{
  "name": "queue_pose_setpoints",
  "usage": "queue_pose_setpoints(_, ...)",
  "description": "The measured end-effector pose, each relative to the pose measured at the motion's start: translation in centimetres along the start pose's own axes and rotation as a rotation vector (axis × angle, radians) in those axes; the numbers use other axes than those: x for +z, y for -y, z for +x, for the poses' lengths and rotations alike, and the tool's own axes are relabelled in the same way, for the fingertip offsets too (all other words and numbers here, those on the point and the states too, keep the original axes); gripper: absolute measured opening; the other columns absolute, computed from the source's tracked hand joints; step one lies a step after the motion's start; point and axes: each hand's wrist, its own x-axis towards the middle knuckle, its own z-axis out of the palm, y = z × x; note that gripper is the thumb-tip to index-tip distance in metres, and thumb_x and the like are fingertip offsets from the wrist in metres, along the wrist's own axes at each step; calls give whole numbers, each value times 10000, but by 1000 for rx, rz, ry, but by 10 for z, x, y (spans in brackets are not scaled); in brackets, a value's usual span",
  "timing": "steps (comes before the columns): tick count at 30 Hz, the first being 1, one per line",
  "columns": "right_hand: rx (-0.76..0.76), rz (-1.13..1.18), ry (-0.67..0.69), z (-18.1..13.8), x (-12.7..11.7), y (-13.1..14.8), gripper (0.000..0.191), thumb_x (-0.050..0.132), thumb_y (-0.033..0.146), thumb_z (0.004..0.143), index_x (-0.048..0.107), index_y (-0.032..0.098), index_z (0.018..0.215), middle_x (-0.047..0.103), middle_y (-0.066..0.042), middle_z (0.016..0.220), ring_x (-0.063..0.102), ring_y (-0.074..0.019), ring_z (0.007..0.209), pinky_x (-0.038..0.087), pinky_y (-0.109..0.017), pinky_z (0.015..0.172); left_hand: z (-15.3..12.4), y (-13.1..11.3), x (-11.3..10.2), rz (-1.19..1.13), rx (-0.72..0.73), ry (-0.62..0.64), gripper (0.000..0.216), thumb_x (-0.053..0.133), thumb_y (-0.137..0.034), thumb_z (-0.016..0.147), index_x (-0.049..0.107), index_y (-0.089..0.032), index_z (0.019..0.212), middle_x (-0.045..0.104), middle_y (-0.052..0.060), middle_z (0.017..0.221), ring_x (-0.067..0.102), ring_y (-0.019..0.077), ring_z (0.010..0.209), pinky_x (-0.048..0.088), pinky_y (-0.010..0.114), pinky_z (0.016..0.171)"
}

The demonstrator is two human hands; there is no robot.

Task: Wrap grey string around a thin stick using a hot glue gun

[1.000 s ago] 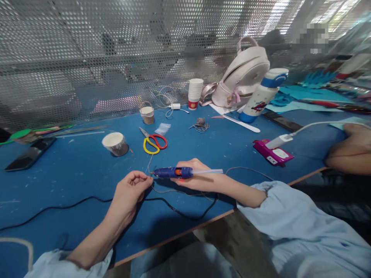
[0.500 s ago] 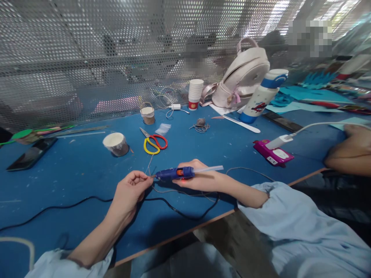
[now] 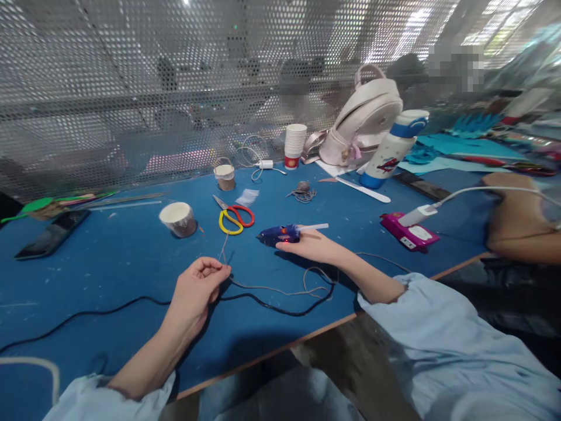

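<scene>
My left hand (image 3: 198,287) is closed in a pinch on a thin grey string (image 3: 280,289) that trails to the right across the blue table (image 3: 109,263). My right hand (image 3: 309,245) rests on a blue glue gun (image 3: 278,235) with a glue stick at its rear, out past the string and apart from my left hand. Whether the fingers grip the gun or only lie on it is unclear. The gun's black cable (image 3: 131,304) runs left along the table.
Yellow-and-red scissors (image 3: 234,217), two small wrapped cups (image 3: 177,217), a stack of paper cups (image 3: 294,143), a pink backpack (image 3: 363,120), a bottle (image 3: 392,151), a magenta device with a white plug (image 3: 409,234) and a phone (image 3: 52,234) lie around. Another person's arm (image 3: 521,222) rests at right. A perforated screen backs the table.
My right hand has carried the glue gun away from my left hand's pinch, farther out and to the right on the table. My left hand keeps its pinch on the string.
</scene>
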Motion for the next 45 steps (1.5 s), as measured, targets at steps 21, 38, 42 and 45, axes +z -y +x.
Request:
queue_pose_setpoints(21,120,1261,366,13,76,87,241,585,129,693,478,166,906,568,25,700,609,-114,626,503,-243,555,0,0,-1,-53,81,-8,319,809,-244,524,550,-168,695,553,-70,510,399,35,370,235,160,354)
queue_pose_setpoints(38,190,1341,169,1,86,89,142,631,214,710,504,167,669,355,108,433,227,-24,358,137,-184,345,2,2,-5,-90,103,-59,321,812,-212,516,569,-147,716,569,-58,603,367,11,390,237,151,354)
queue_pose_setpoints(42,174,1373,193,2,87,88,159,645,233,701,500,171,678,336,116,419,210,-26,363,122,-187,356,1,1,-4,-135,114,-65,323,814,-216,531,565,-150,726,475,-96,525,325,6,371,215,152,351)
queue_pose_setpoints(45,168,1383,191,4,89,86,174,656,246,692,498,173,684,335,119,411,199,-24,358,108,-191,357,0,0,-2,-160,121,-59,325,821,-231,536,548,-147,690,441,-102,480,309,7,364,205,154,349)
